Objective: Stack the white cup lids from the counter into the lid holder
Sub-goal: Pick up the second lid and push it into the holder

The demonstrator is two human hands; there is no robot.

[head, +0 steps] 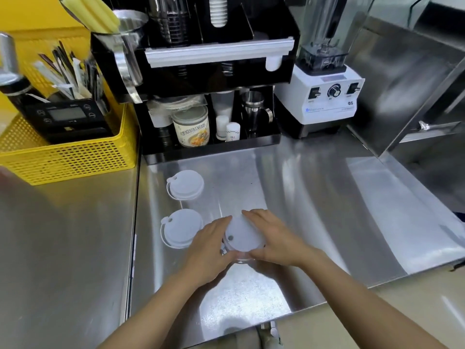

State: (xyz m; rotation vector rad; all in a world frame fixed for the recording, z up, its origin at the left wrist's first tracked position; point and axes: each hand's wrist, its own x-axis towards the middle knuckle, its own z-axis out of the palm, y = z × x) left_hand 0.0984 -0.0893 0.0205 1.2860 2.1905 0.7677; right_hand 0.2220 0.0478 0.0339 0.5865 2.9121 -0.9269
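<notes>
1. Nearest me, both forearms reach in from the near edge of the steel counter (314,197). The left hand (208,248) and right hand (274,238) close in from either side on one white lid (242,236), palms down, fingers curved along its rim. It looks clasped between them; whether it is lifted or flat on the steel I cannot tell.
2. That lid looks like thin moulded plastic: very light, a bit springy, slick on top. I would judge the raised rim the place to pinch, since squeezing the flat centre could buckle it. Something clear shows under its near edge; I cannot tell what.
3. Just left of the left hand, a second lid (181,229) lies flat, with its tab at the far left.
4. Further back, a third lid (185,184) lies apart from the others.
5. Beyond, the black organiser (214,144) stands against the back. Its upper part holds a white stack (218,11), likely the lid holder, though I cannot be sure. It is a long reach from here.
</notes>
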